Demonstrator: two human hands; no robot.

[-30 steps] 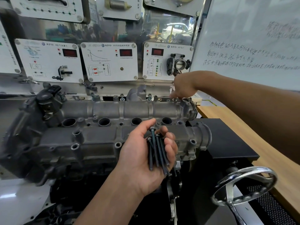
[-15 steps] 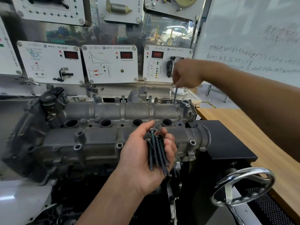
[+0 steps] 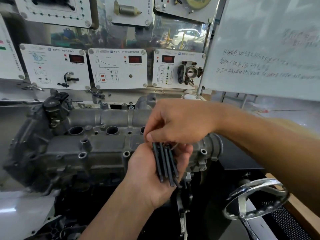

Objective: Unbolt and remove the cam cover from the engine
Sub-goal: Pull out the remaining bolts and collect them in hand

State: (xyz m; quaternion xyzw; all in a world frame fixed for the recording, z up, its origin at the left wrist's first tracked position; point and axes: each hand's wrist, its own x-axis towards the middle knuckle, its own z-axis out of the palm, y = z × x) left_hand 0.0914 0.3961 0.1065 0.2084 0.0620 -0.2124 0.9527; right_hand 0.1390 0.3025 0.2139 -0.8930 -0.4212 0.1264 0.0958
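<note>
The grey cam cover [image 3: 72, 149] lies across the engine in the middle of the view, with empty bolt holes along its near edge and round plug wells down its centre. In front of its right half, my left hand [image 3: 149, 174] is palm up and grips a bundle of several long black bolts [image 3: 166, 163]. My right hand [image 3: 178, 123] is directly above that bundle, fingers curled down onto the bolt heads. Whether it pinches a bolt is hidden by its own fingers. A bolt still stands in the cover's far edge [image 3: 131, 105].
A chrome handwheel [image 3: 256, 200] sticks out at the lower right beside a wooden bench [image 3: 301, 215]. White training panels [image 3: 117, 68] with a throttle body [image 3: 189, 72] stand behind the engine. A whiteboard [image 3: 266, 49] fills the upper right.
My right hand pulled a bolt up out of the cover's far right corner, then came down and toward me to the bundle in my left hand. My left hand stayed put.
</note>
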